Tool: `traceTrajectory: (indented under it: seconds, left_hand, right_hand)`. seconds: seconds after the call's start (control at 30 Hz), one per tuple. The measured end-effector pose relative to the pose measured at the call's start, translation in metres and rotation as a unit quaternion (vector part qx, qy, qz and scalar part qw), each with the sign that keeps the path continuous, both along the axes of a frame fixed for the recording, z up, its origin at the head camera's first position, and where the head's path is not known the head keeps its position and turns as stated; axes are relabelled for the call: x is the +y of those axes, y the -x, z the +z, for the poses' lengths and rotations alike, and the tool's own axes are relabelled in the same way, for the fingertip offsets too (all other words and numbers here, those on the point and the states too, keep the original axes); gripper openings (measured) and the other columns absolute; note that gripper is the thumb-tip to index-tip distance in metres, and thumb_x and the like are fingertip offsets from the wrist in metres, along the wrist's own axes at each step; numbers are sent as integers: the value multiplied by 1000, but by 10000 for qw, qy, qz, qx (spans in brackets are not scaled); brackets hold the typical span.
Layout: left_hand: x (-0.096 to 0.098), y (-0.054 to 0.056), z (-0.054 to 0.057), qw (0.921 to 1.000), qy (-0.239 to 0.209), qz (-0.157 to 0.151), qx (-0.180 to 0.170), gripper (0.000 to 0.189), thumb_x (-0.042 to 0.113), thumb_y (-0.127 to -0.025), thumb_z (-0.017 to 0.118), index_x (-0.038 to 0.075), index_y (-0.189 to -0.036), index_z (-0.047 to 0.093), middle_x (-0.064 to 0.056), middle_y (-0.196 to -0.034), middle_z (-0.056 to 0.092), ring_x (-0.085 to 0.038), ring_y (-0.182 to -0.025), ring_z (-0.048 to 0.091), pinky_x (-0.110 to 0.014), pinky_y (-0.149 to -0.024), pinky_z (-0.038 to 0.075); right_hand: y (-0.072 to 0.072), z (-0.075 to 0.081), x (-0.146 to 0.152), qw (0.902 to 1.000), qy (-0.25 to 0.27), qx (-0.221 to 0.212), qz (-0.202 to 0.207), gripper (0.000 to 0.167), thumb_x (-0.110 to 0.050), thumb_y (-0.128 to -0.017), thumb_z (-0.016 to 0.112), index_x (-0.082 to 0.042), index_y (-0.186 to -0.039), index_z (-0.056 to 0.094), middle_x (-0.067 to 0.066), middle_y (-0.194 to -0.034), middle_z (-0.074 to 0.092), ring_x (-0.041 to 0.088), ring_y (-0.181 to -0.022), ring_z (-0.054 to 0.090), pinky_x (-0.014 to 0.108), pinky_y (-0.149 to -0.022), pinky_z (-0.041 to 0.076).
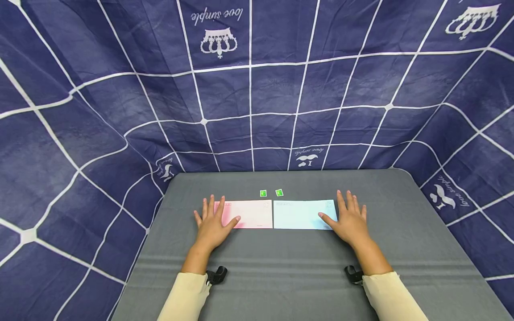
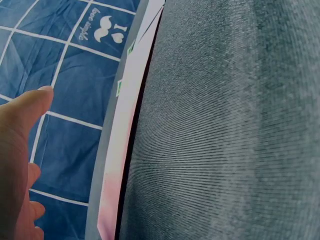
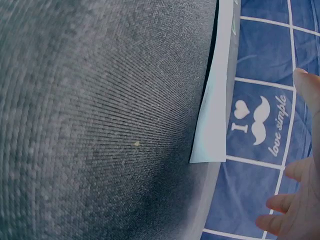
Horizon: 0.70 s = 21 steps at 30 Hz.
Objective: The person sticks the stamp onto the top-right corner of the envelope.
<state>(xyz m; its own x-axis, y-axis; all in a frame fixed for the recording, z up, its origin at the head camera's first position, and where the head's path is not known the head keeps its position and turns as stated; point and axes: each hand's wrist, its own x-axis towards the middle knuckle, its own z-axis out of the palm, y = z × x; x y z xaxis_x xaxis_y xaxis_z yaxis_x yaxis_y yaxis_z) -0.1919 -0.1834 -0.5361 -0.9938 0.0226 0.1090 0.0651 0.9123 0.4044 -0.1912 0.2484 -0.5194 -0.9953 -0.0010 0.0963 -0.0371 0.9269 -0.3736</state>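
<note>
A pink envelope [image 1: 250, 215] and a light blue envelope [image 1: 299, 215] lie side by side on the grey table, their short edges nearly meeting. Two small green stamps, one on the left [image 1: 263, 193] and one on the right [image 1: 279, 192], lie just beyond them. My left hand [image 1: 213, 228] is at the pink envelope's left end, fingers spread and straight, thumb over the paper. At the blue envelope's right end is my right hand [image 1: 350, 223], likewise spread, its thumb over the corner. Neither hand grips anything. In both wrist views the hands appear raised beside the envelopes.
The grey cloth-covered table [image 1: 281, 276] extends toward me and to both sides. Dark blue curtains [image 1: 277, 89] with white grid lines and printed crowns enclose the back and sides. A black strap mount sits on each wrist, left [image 1: 217, 275] and right [image 1: 354, 274].
</note>
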Motion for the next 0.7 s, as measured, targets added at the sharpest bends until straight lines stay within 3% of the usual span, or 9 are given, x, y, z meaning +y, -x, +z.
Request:
traceTrajectory:
  seconds: [0.3,0.47,0.7]
  left_hand:
    - [3,3,2,9994,-290,-183,84,90,63,-91,60,17,-162,26,-19,-169,16,-43,-158,8,-74,-119,10]
    - [5,2,1,9980,-518,-287,219,79,54,-94,63,11,-156,39,-21,-167,24,-43,-156,17,-71,-119,18]
    - [10,2,-3,9964,-667,-394,335,65,42,-96,65,4,-147,51,-23,-159,39,-44,-153,27,-67,-120,24]
  right_hand:
    - [4,-3,-3,9981,228,514,234,95,-61,-92,63,-5,-159,27,31,-162,26,52,-148,27,70,-117,21]
    - [6,-4,-8,9947,534,753,443,86,-53,-93,65,-5,-157,33,28,-159,34,51,-145,34,70,-113,27]
    - [5,-6,-15,9893,1014,756,730,76,-41,-96,67,-3,-155,38,26,-156,39,51,-142,37,70,-114,28]
